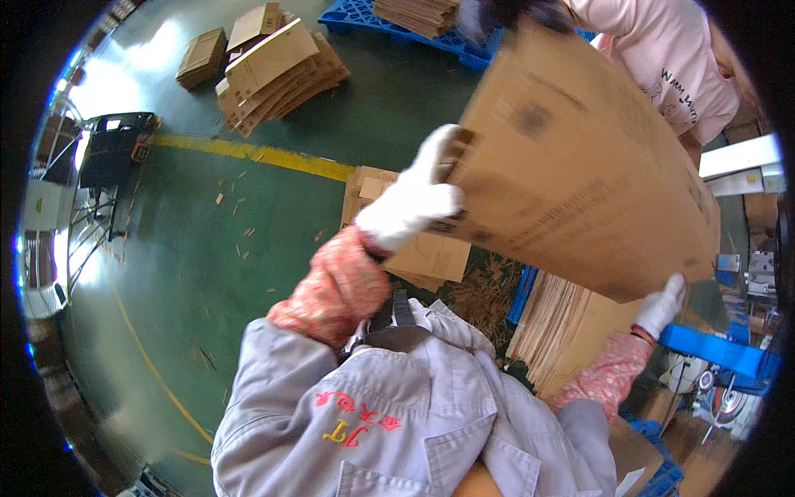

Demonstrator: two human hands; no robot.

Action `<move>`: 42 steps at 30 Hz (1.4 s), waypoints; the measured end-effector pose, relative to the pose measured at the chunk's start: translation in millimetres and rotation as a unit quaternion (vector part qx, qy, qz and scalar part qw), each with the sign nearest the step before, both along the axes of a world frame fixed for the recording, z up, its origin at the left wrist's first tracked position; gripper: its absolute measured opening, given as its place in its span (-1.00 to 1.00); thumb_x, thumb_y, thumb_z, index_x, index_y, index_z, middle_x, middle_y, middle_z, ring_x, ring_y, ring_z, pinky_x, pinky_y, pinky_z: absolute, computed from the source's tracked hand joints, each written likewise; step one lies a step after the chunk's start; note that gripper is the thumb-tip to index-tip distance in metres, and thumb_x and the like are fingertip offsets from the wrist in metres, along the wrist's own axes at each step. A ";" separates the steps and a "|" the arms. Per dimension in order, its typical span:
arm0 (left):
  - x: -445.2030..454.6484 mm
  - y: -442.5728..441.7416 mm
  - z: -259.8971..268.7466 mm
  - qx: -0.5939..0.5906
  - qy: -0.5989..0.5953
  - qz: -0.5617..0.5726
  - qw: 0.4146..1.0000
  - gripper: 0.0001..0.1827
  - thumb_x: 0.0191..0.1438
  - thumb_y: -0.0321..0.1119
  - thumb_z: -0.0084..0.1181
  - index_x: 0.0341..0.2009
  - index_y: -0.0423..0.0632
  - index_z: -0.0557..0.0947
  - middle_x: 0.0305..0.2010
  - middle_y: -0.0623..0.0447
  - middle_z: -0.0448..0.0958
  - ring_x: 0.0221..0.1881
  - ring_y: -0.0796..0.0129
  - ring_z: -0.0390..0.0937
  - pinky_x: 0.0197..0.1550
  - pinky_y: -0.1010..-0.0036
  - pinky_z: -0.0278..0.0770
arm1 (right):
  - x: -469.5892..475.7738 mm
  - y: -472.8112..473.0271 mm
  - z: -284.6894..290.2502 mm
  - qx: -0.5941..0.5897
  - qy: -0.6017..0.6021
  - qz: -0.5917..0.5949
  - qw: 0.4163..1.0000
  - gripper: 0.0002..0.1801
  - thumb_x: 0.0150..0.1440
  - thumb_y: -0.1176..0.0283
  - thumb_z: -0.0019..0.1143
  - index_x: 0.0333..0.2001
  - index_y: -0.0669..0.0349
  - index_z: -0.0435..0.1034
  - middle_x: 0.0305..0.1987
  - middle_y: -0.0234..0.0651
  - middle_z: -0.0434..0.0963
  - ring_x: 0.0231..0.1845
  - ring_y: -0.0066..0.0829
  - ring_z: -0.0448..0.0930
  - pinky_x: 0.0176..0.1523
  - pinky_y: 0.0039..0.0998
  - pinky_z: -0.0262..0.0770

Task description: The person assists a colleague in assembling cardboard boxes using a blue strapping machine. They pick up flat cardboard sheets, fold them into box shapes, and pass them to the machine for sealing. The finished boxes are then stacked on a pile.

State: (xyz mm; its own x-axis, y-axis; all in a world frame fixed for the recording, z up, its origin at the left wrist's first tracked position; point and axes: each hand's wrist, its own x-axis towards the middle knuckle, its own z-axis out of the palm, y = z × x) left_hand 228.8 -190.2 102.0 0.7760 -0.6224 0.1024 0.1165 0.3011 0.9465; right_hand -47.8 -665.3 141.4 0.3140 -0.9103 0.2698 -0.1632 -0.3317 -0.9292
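A large flat cardboard sheet [590, 168] with dark print is held up before me, slightly blurred. My left hand [413, 192], in a white glove, grips its left edge. At its lower right corner my right hand [664, 304], also gloved in white, holds the edge; its fingertips are partly hidden. A co-worker [658, 56] in a pale pink shirt stands at the sheet's far side, a dark-gloved hand at its top edge. Beneath the sheet, a stack of flat cardboard [553, 329] lies between my arms.
Cardboard pieces [435, 255] and scraps [490, 292] lie on the green floor near my left arm. Fanned cardboard stacks [279, 74] and a blue plastic pallet [404, 31] stand farther off. A blue machine part [714, 351] is at right.
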 end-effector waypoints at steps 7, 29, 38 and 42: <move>101.4 133.4 -12.2 0.168 0.069 -0.084 0.980 0.10 -0.23 0.05 0.60 0.35 -0.20 0.38 0.26 -0.03 0.51 0.25 0.24 0.45 0.27 0.23 0.44 | 124.7 134.6 2.9 0.031 -0.134 0.161 0.977 -0.31 0.29 0.09 0.19 0.29 0.39 0.29 0.30 -0.13 0.45 0.28 -0.23 0.46 0.35 -0.17 0.37; 74.8 77.3 -5.5 0.162 0.137 -0.080 0.974 -0.63 0.22 -0.28 0.26 0.06 -0.20 0.59 -0.07 0.05 0.65 -0.18 0.36 0.64 -0.17 0.43 0.65 | 20.9 131.5 -132.2 0.532 -0.056 0.269 0.801 -0.24 0.17 0.04 0.35 0.32 0.25 0.33 0.30 -0.23 0.52 0.30 -0.27 0.50 0.36 -0.17 0.41; 96.8 112.2 33.7 0.216 0.075 -0.104 0.968 -0.47 0.32 -0.06 0.14 0.20 -0.18 0.51 0.03 0.00 0.60 -0.04 0.32 0.58 -0.06 0.36 0.62 | 14.1 173.4 -125.8 0.591 -0.038 0.347 0.727 -0.20 0.09 0.18 0.46 0.33 0.30 0.31 0.29 -0.23 0.52 0.28 -0.28 0.52 0.35 -0.20 0.42; 77.0 111.0 85.1 0.124 0.196 -0.121 0.965 0.11 0.02 0.39 0.31 0.41 -0.14 0.27 0.26 -0.03 0.46 0.20 0.22 0.48 0.17 0.28 0.52 | 19.9 176.9 -121.8 0.527 0.010 0.328 0.784 -0.22 0.10 0.25 0.45 0.31 0.35 0.30 0.24 -0.24 0.54 0.20 -0.31 0.55 0.29 -0.26 0.46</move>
State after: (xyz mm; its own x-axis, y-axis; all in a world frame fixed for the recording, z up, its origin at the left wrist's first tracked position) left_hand 305.8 -79.2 187.1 0.5540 -0.7572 -0.3460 0.5195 -0.0103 0.8544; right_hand -27.9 -488.4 19.6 0.8020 -0.2661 -0.5348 -0.2965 0.5999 -0.7431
